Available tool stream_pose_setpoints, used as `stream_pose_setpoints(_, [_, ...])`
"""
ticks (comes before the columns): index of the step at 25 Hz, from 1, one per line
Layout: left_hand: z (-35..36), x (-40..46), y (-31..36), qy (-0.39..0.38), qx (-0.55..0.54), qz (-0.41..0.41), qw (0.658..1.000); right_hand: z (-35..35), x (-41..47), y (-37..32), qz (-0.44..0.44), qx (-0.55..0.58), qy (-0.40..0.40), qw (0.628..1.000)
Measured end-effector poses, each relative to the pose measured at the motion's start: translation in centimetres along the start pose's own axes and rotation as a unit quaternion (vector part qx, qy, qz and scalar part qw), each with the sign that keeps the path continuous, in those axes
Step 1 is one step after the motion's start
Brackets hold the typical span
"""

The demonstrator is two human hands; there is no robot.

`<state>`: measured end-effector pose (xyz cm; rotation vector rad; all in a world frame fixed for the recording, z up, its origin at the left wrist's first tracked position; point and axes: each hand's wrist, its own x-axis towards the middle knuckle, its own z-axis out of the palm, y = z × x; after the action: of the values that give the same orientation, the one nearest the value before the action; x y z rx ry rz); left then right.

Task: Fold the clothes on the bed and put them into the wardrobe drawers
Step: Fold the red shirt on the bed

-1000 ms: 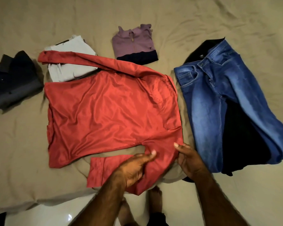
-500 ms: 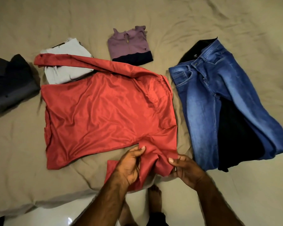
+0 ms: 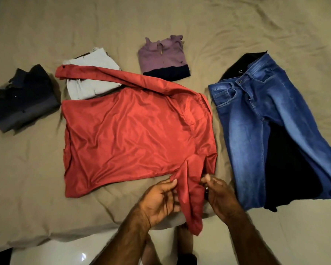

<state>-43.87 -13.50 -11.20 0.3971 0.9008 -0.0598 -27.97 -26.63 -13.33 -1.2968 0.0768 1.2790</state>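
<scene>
Sleeve (image 3: 191, 190) now bunched narrower; both hands, left (image 3: 159, 201) and right (image 3: 220, 194), pinch it over bed (image 3: 27, 169).

The red shirt (image 3: 134, 131) lies flat on the bed (image 3: 27, 169), one sleeve stretched up and left. Blue jeans (image 3: 256, 131) lie right of the shirt. Folded purple top (image 3: 163, 56) sits behind it.

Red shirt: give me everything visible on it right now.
The red shirt is a shiny, satin-looking long-sleeved garment, spread flat and wrinkled on the tan bedsheet. Its far sleeve, button at the cuff, stretches across the folded white garment. The near sleeve hangs bunched over the bed edge, gripped by the left hand and right hand.
</scene>
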Motion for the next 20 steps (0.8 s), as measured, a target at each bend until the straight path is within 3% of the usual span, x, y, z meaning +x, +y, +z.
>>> stream_pose_setpoints(3, [0.5,1.1,0.8,0.078,0.129,-0.024,0.988,0.3,0.3,0.2,-0.045,-0.038,-0.005,0.998])
stream_pose_setpoints(5, [0.8,1.9,1.2,0.170,0.188,0.031,0.967,1.0,1.2,-0.6,-0.056,-0.077,0.002,0.995])
stream_pose_setpoints(8, [1.0,2.4,2.8,0.267,0.172,0.127,0.940,2.8,2.9,-1.4,-0.083,-0.081,0.060,0.991])
stream_pose_setpoints(10, [1.4,1.6,3.3,0.236,0.193,0.149,0.941,3.9,3.6,-1.8,-0.107,-0.046,0.083,0.990])
stream_pose_setpoints(13, [2.0,0.6,1.9,0.141,0.313,0.132,0.930,5.3,3.5,-2.9,-0.118,-0.054,0.154,0.980])
stream_pose_setpoints(15, [2.1,0.3,1.5,0.146,0.310,0.130,0.930,5.2,3.3,-3.5,-0.092,-0.027,0.159,0.983])
stream_pose_setpoints(17, [2.4,-0.5,2.4,0.151,0.201,0.120,0.960,4.9,2.7,-4.2,-0.006,-0.009,0.087,0.996])
stream_pose_setpoints(19, [3.4,-1.8,4.1,0.107,0.079,0.104,0.986,3.9,2.0,-4.4,0.073,-0.020,-0.018,0.997])
stream_pose_setpoints(20, [3.4,-2.4,4.7,0.090,0.069,0.108,0.988,3.4,1.5,-4.1,0.083,-0.027,-0.075,0.993])
